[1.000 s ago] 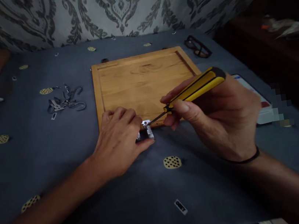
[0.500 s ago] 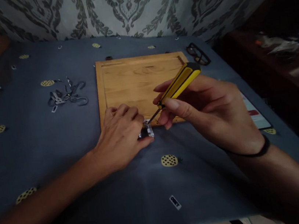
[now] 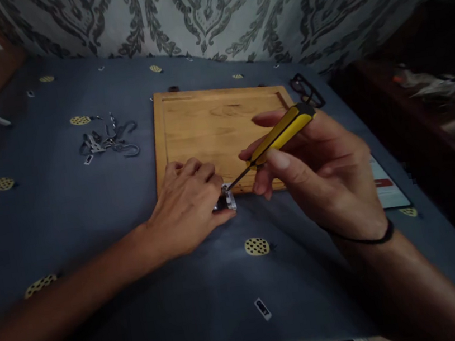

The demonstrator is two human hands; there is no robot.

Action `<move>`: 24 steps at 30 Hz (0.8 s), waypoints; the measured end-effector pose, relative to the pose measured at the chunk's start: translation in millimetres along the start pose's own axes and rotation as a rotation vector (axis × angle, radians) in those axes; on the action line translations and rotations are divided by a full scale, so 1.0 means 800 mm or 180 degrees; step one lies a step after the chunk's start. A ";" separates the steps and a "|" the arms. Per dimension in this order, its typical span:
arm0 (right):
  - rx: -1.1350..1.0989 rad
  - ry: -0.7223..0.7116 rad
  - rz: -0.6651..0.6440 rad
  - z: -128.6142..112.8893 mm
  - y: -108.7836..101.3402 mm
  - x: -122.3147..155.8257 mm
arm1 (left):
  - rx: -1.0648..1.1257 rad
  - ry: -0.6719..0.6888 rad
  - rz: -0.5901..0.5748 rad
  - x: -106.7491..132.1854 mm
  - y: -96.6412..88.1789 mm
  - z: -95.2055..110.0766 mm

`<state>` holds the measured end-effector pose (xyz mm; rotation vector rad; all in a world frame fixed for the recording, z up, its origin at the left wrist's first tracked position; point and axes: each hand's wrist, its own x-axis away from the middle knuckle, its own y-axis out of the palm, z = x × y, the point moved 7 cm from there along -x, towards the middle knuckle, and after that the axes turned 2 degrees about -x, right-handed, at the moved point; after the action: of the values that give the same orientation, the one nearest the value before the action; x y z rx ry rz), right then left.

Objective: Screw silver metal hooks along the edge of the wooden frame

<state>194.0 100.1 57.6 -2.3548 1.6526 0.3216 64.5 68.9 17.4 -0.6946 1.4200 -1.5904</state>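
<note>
A black band (image 3: 366,240) is worn at the right wrist. By the right hand (image 3: 330,178) a yellow-and-black screwdriver (image 3: 284,135) is gripped between thumb and fingers, its shaft slanted down and leftward from the fingertips. Just left of that hand, the metal fitting (image 3: 230,199), partly hidden, is pinned at the near edge of the wooden panel (image 3: 208,122) by the left hand (image 3: 188,210), whose thumb is set below it and whose fingers are curled over the panel. The fitting is met by the screwdriver's tip beside the left fingers. A flat screen device (image 3: 391,187) is seen right of the right hand. Metal clips (image 3: 97,143) are scattered beyond the left hand, leftward; eyeglasses (image 3: 305,92) are placed beyond the right hand.
</note>
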 end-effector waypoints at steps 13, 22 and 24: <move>0.0361 -0.0629 0.0768 -0.013 -0.017 0.014 | 0.0018 0.0007 0.0078 0.001 0.000 -0.001; 0.0515 -0.0695 0.0876 -0.007 -0.021 0.016 | 0.0046 0.0020 0.0089 0.000 0.000 0.000; 0.0454 -0.0666 0.0834 -0.005 -0.019 0.017 | 0.0050 0.0003 0.0030 -0.001 0.000 0.001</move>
<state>213.2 92.0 58.4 -1.9327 1.8155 0.4649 65.3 69.2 17.2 -0.6771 1.4079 -1.5933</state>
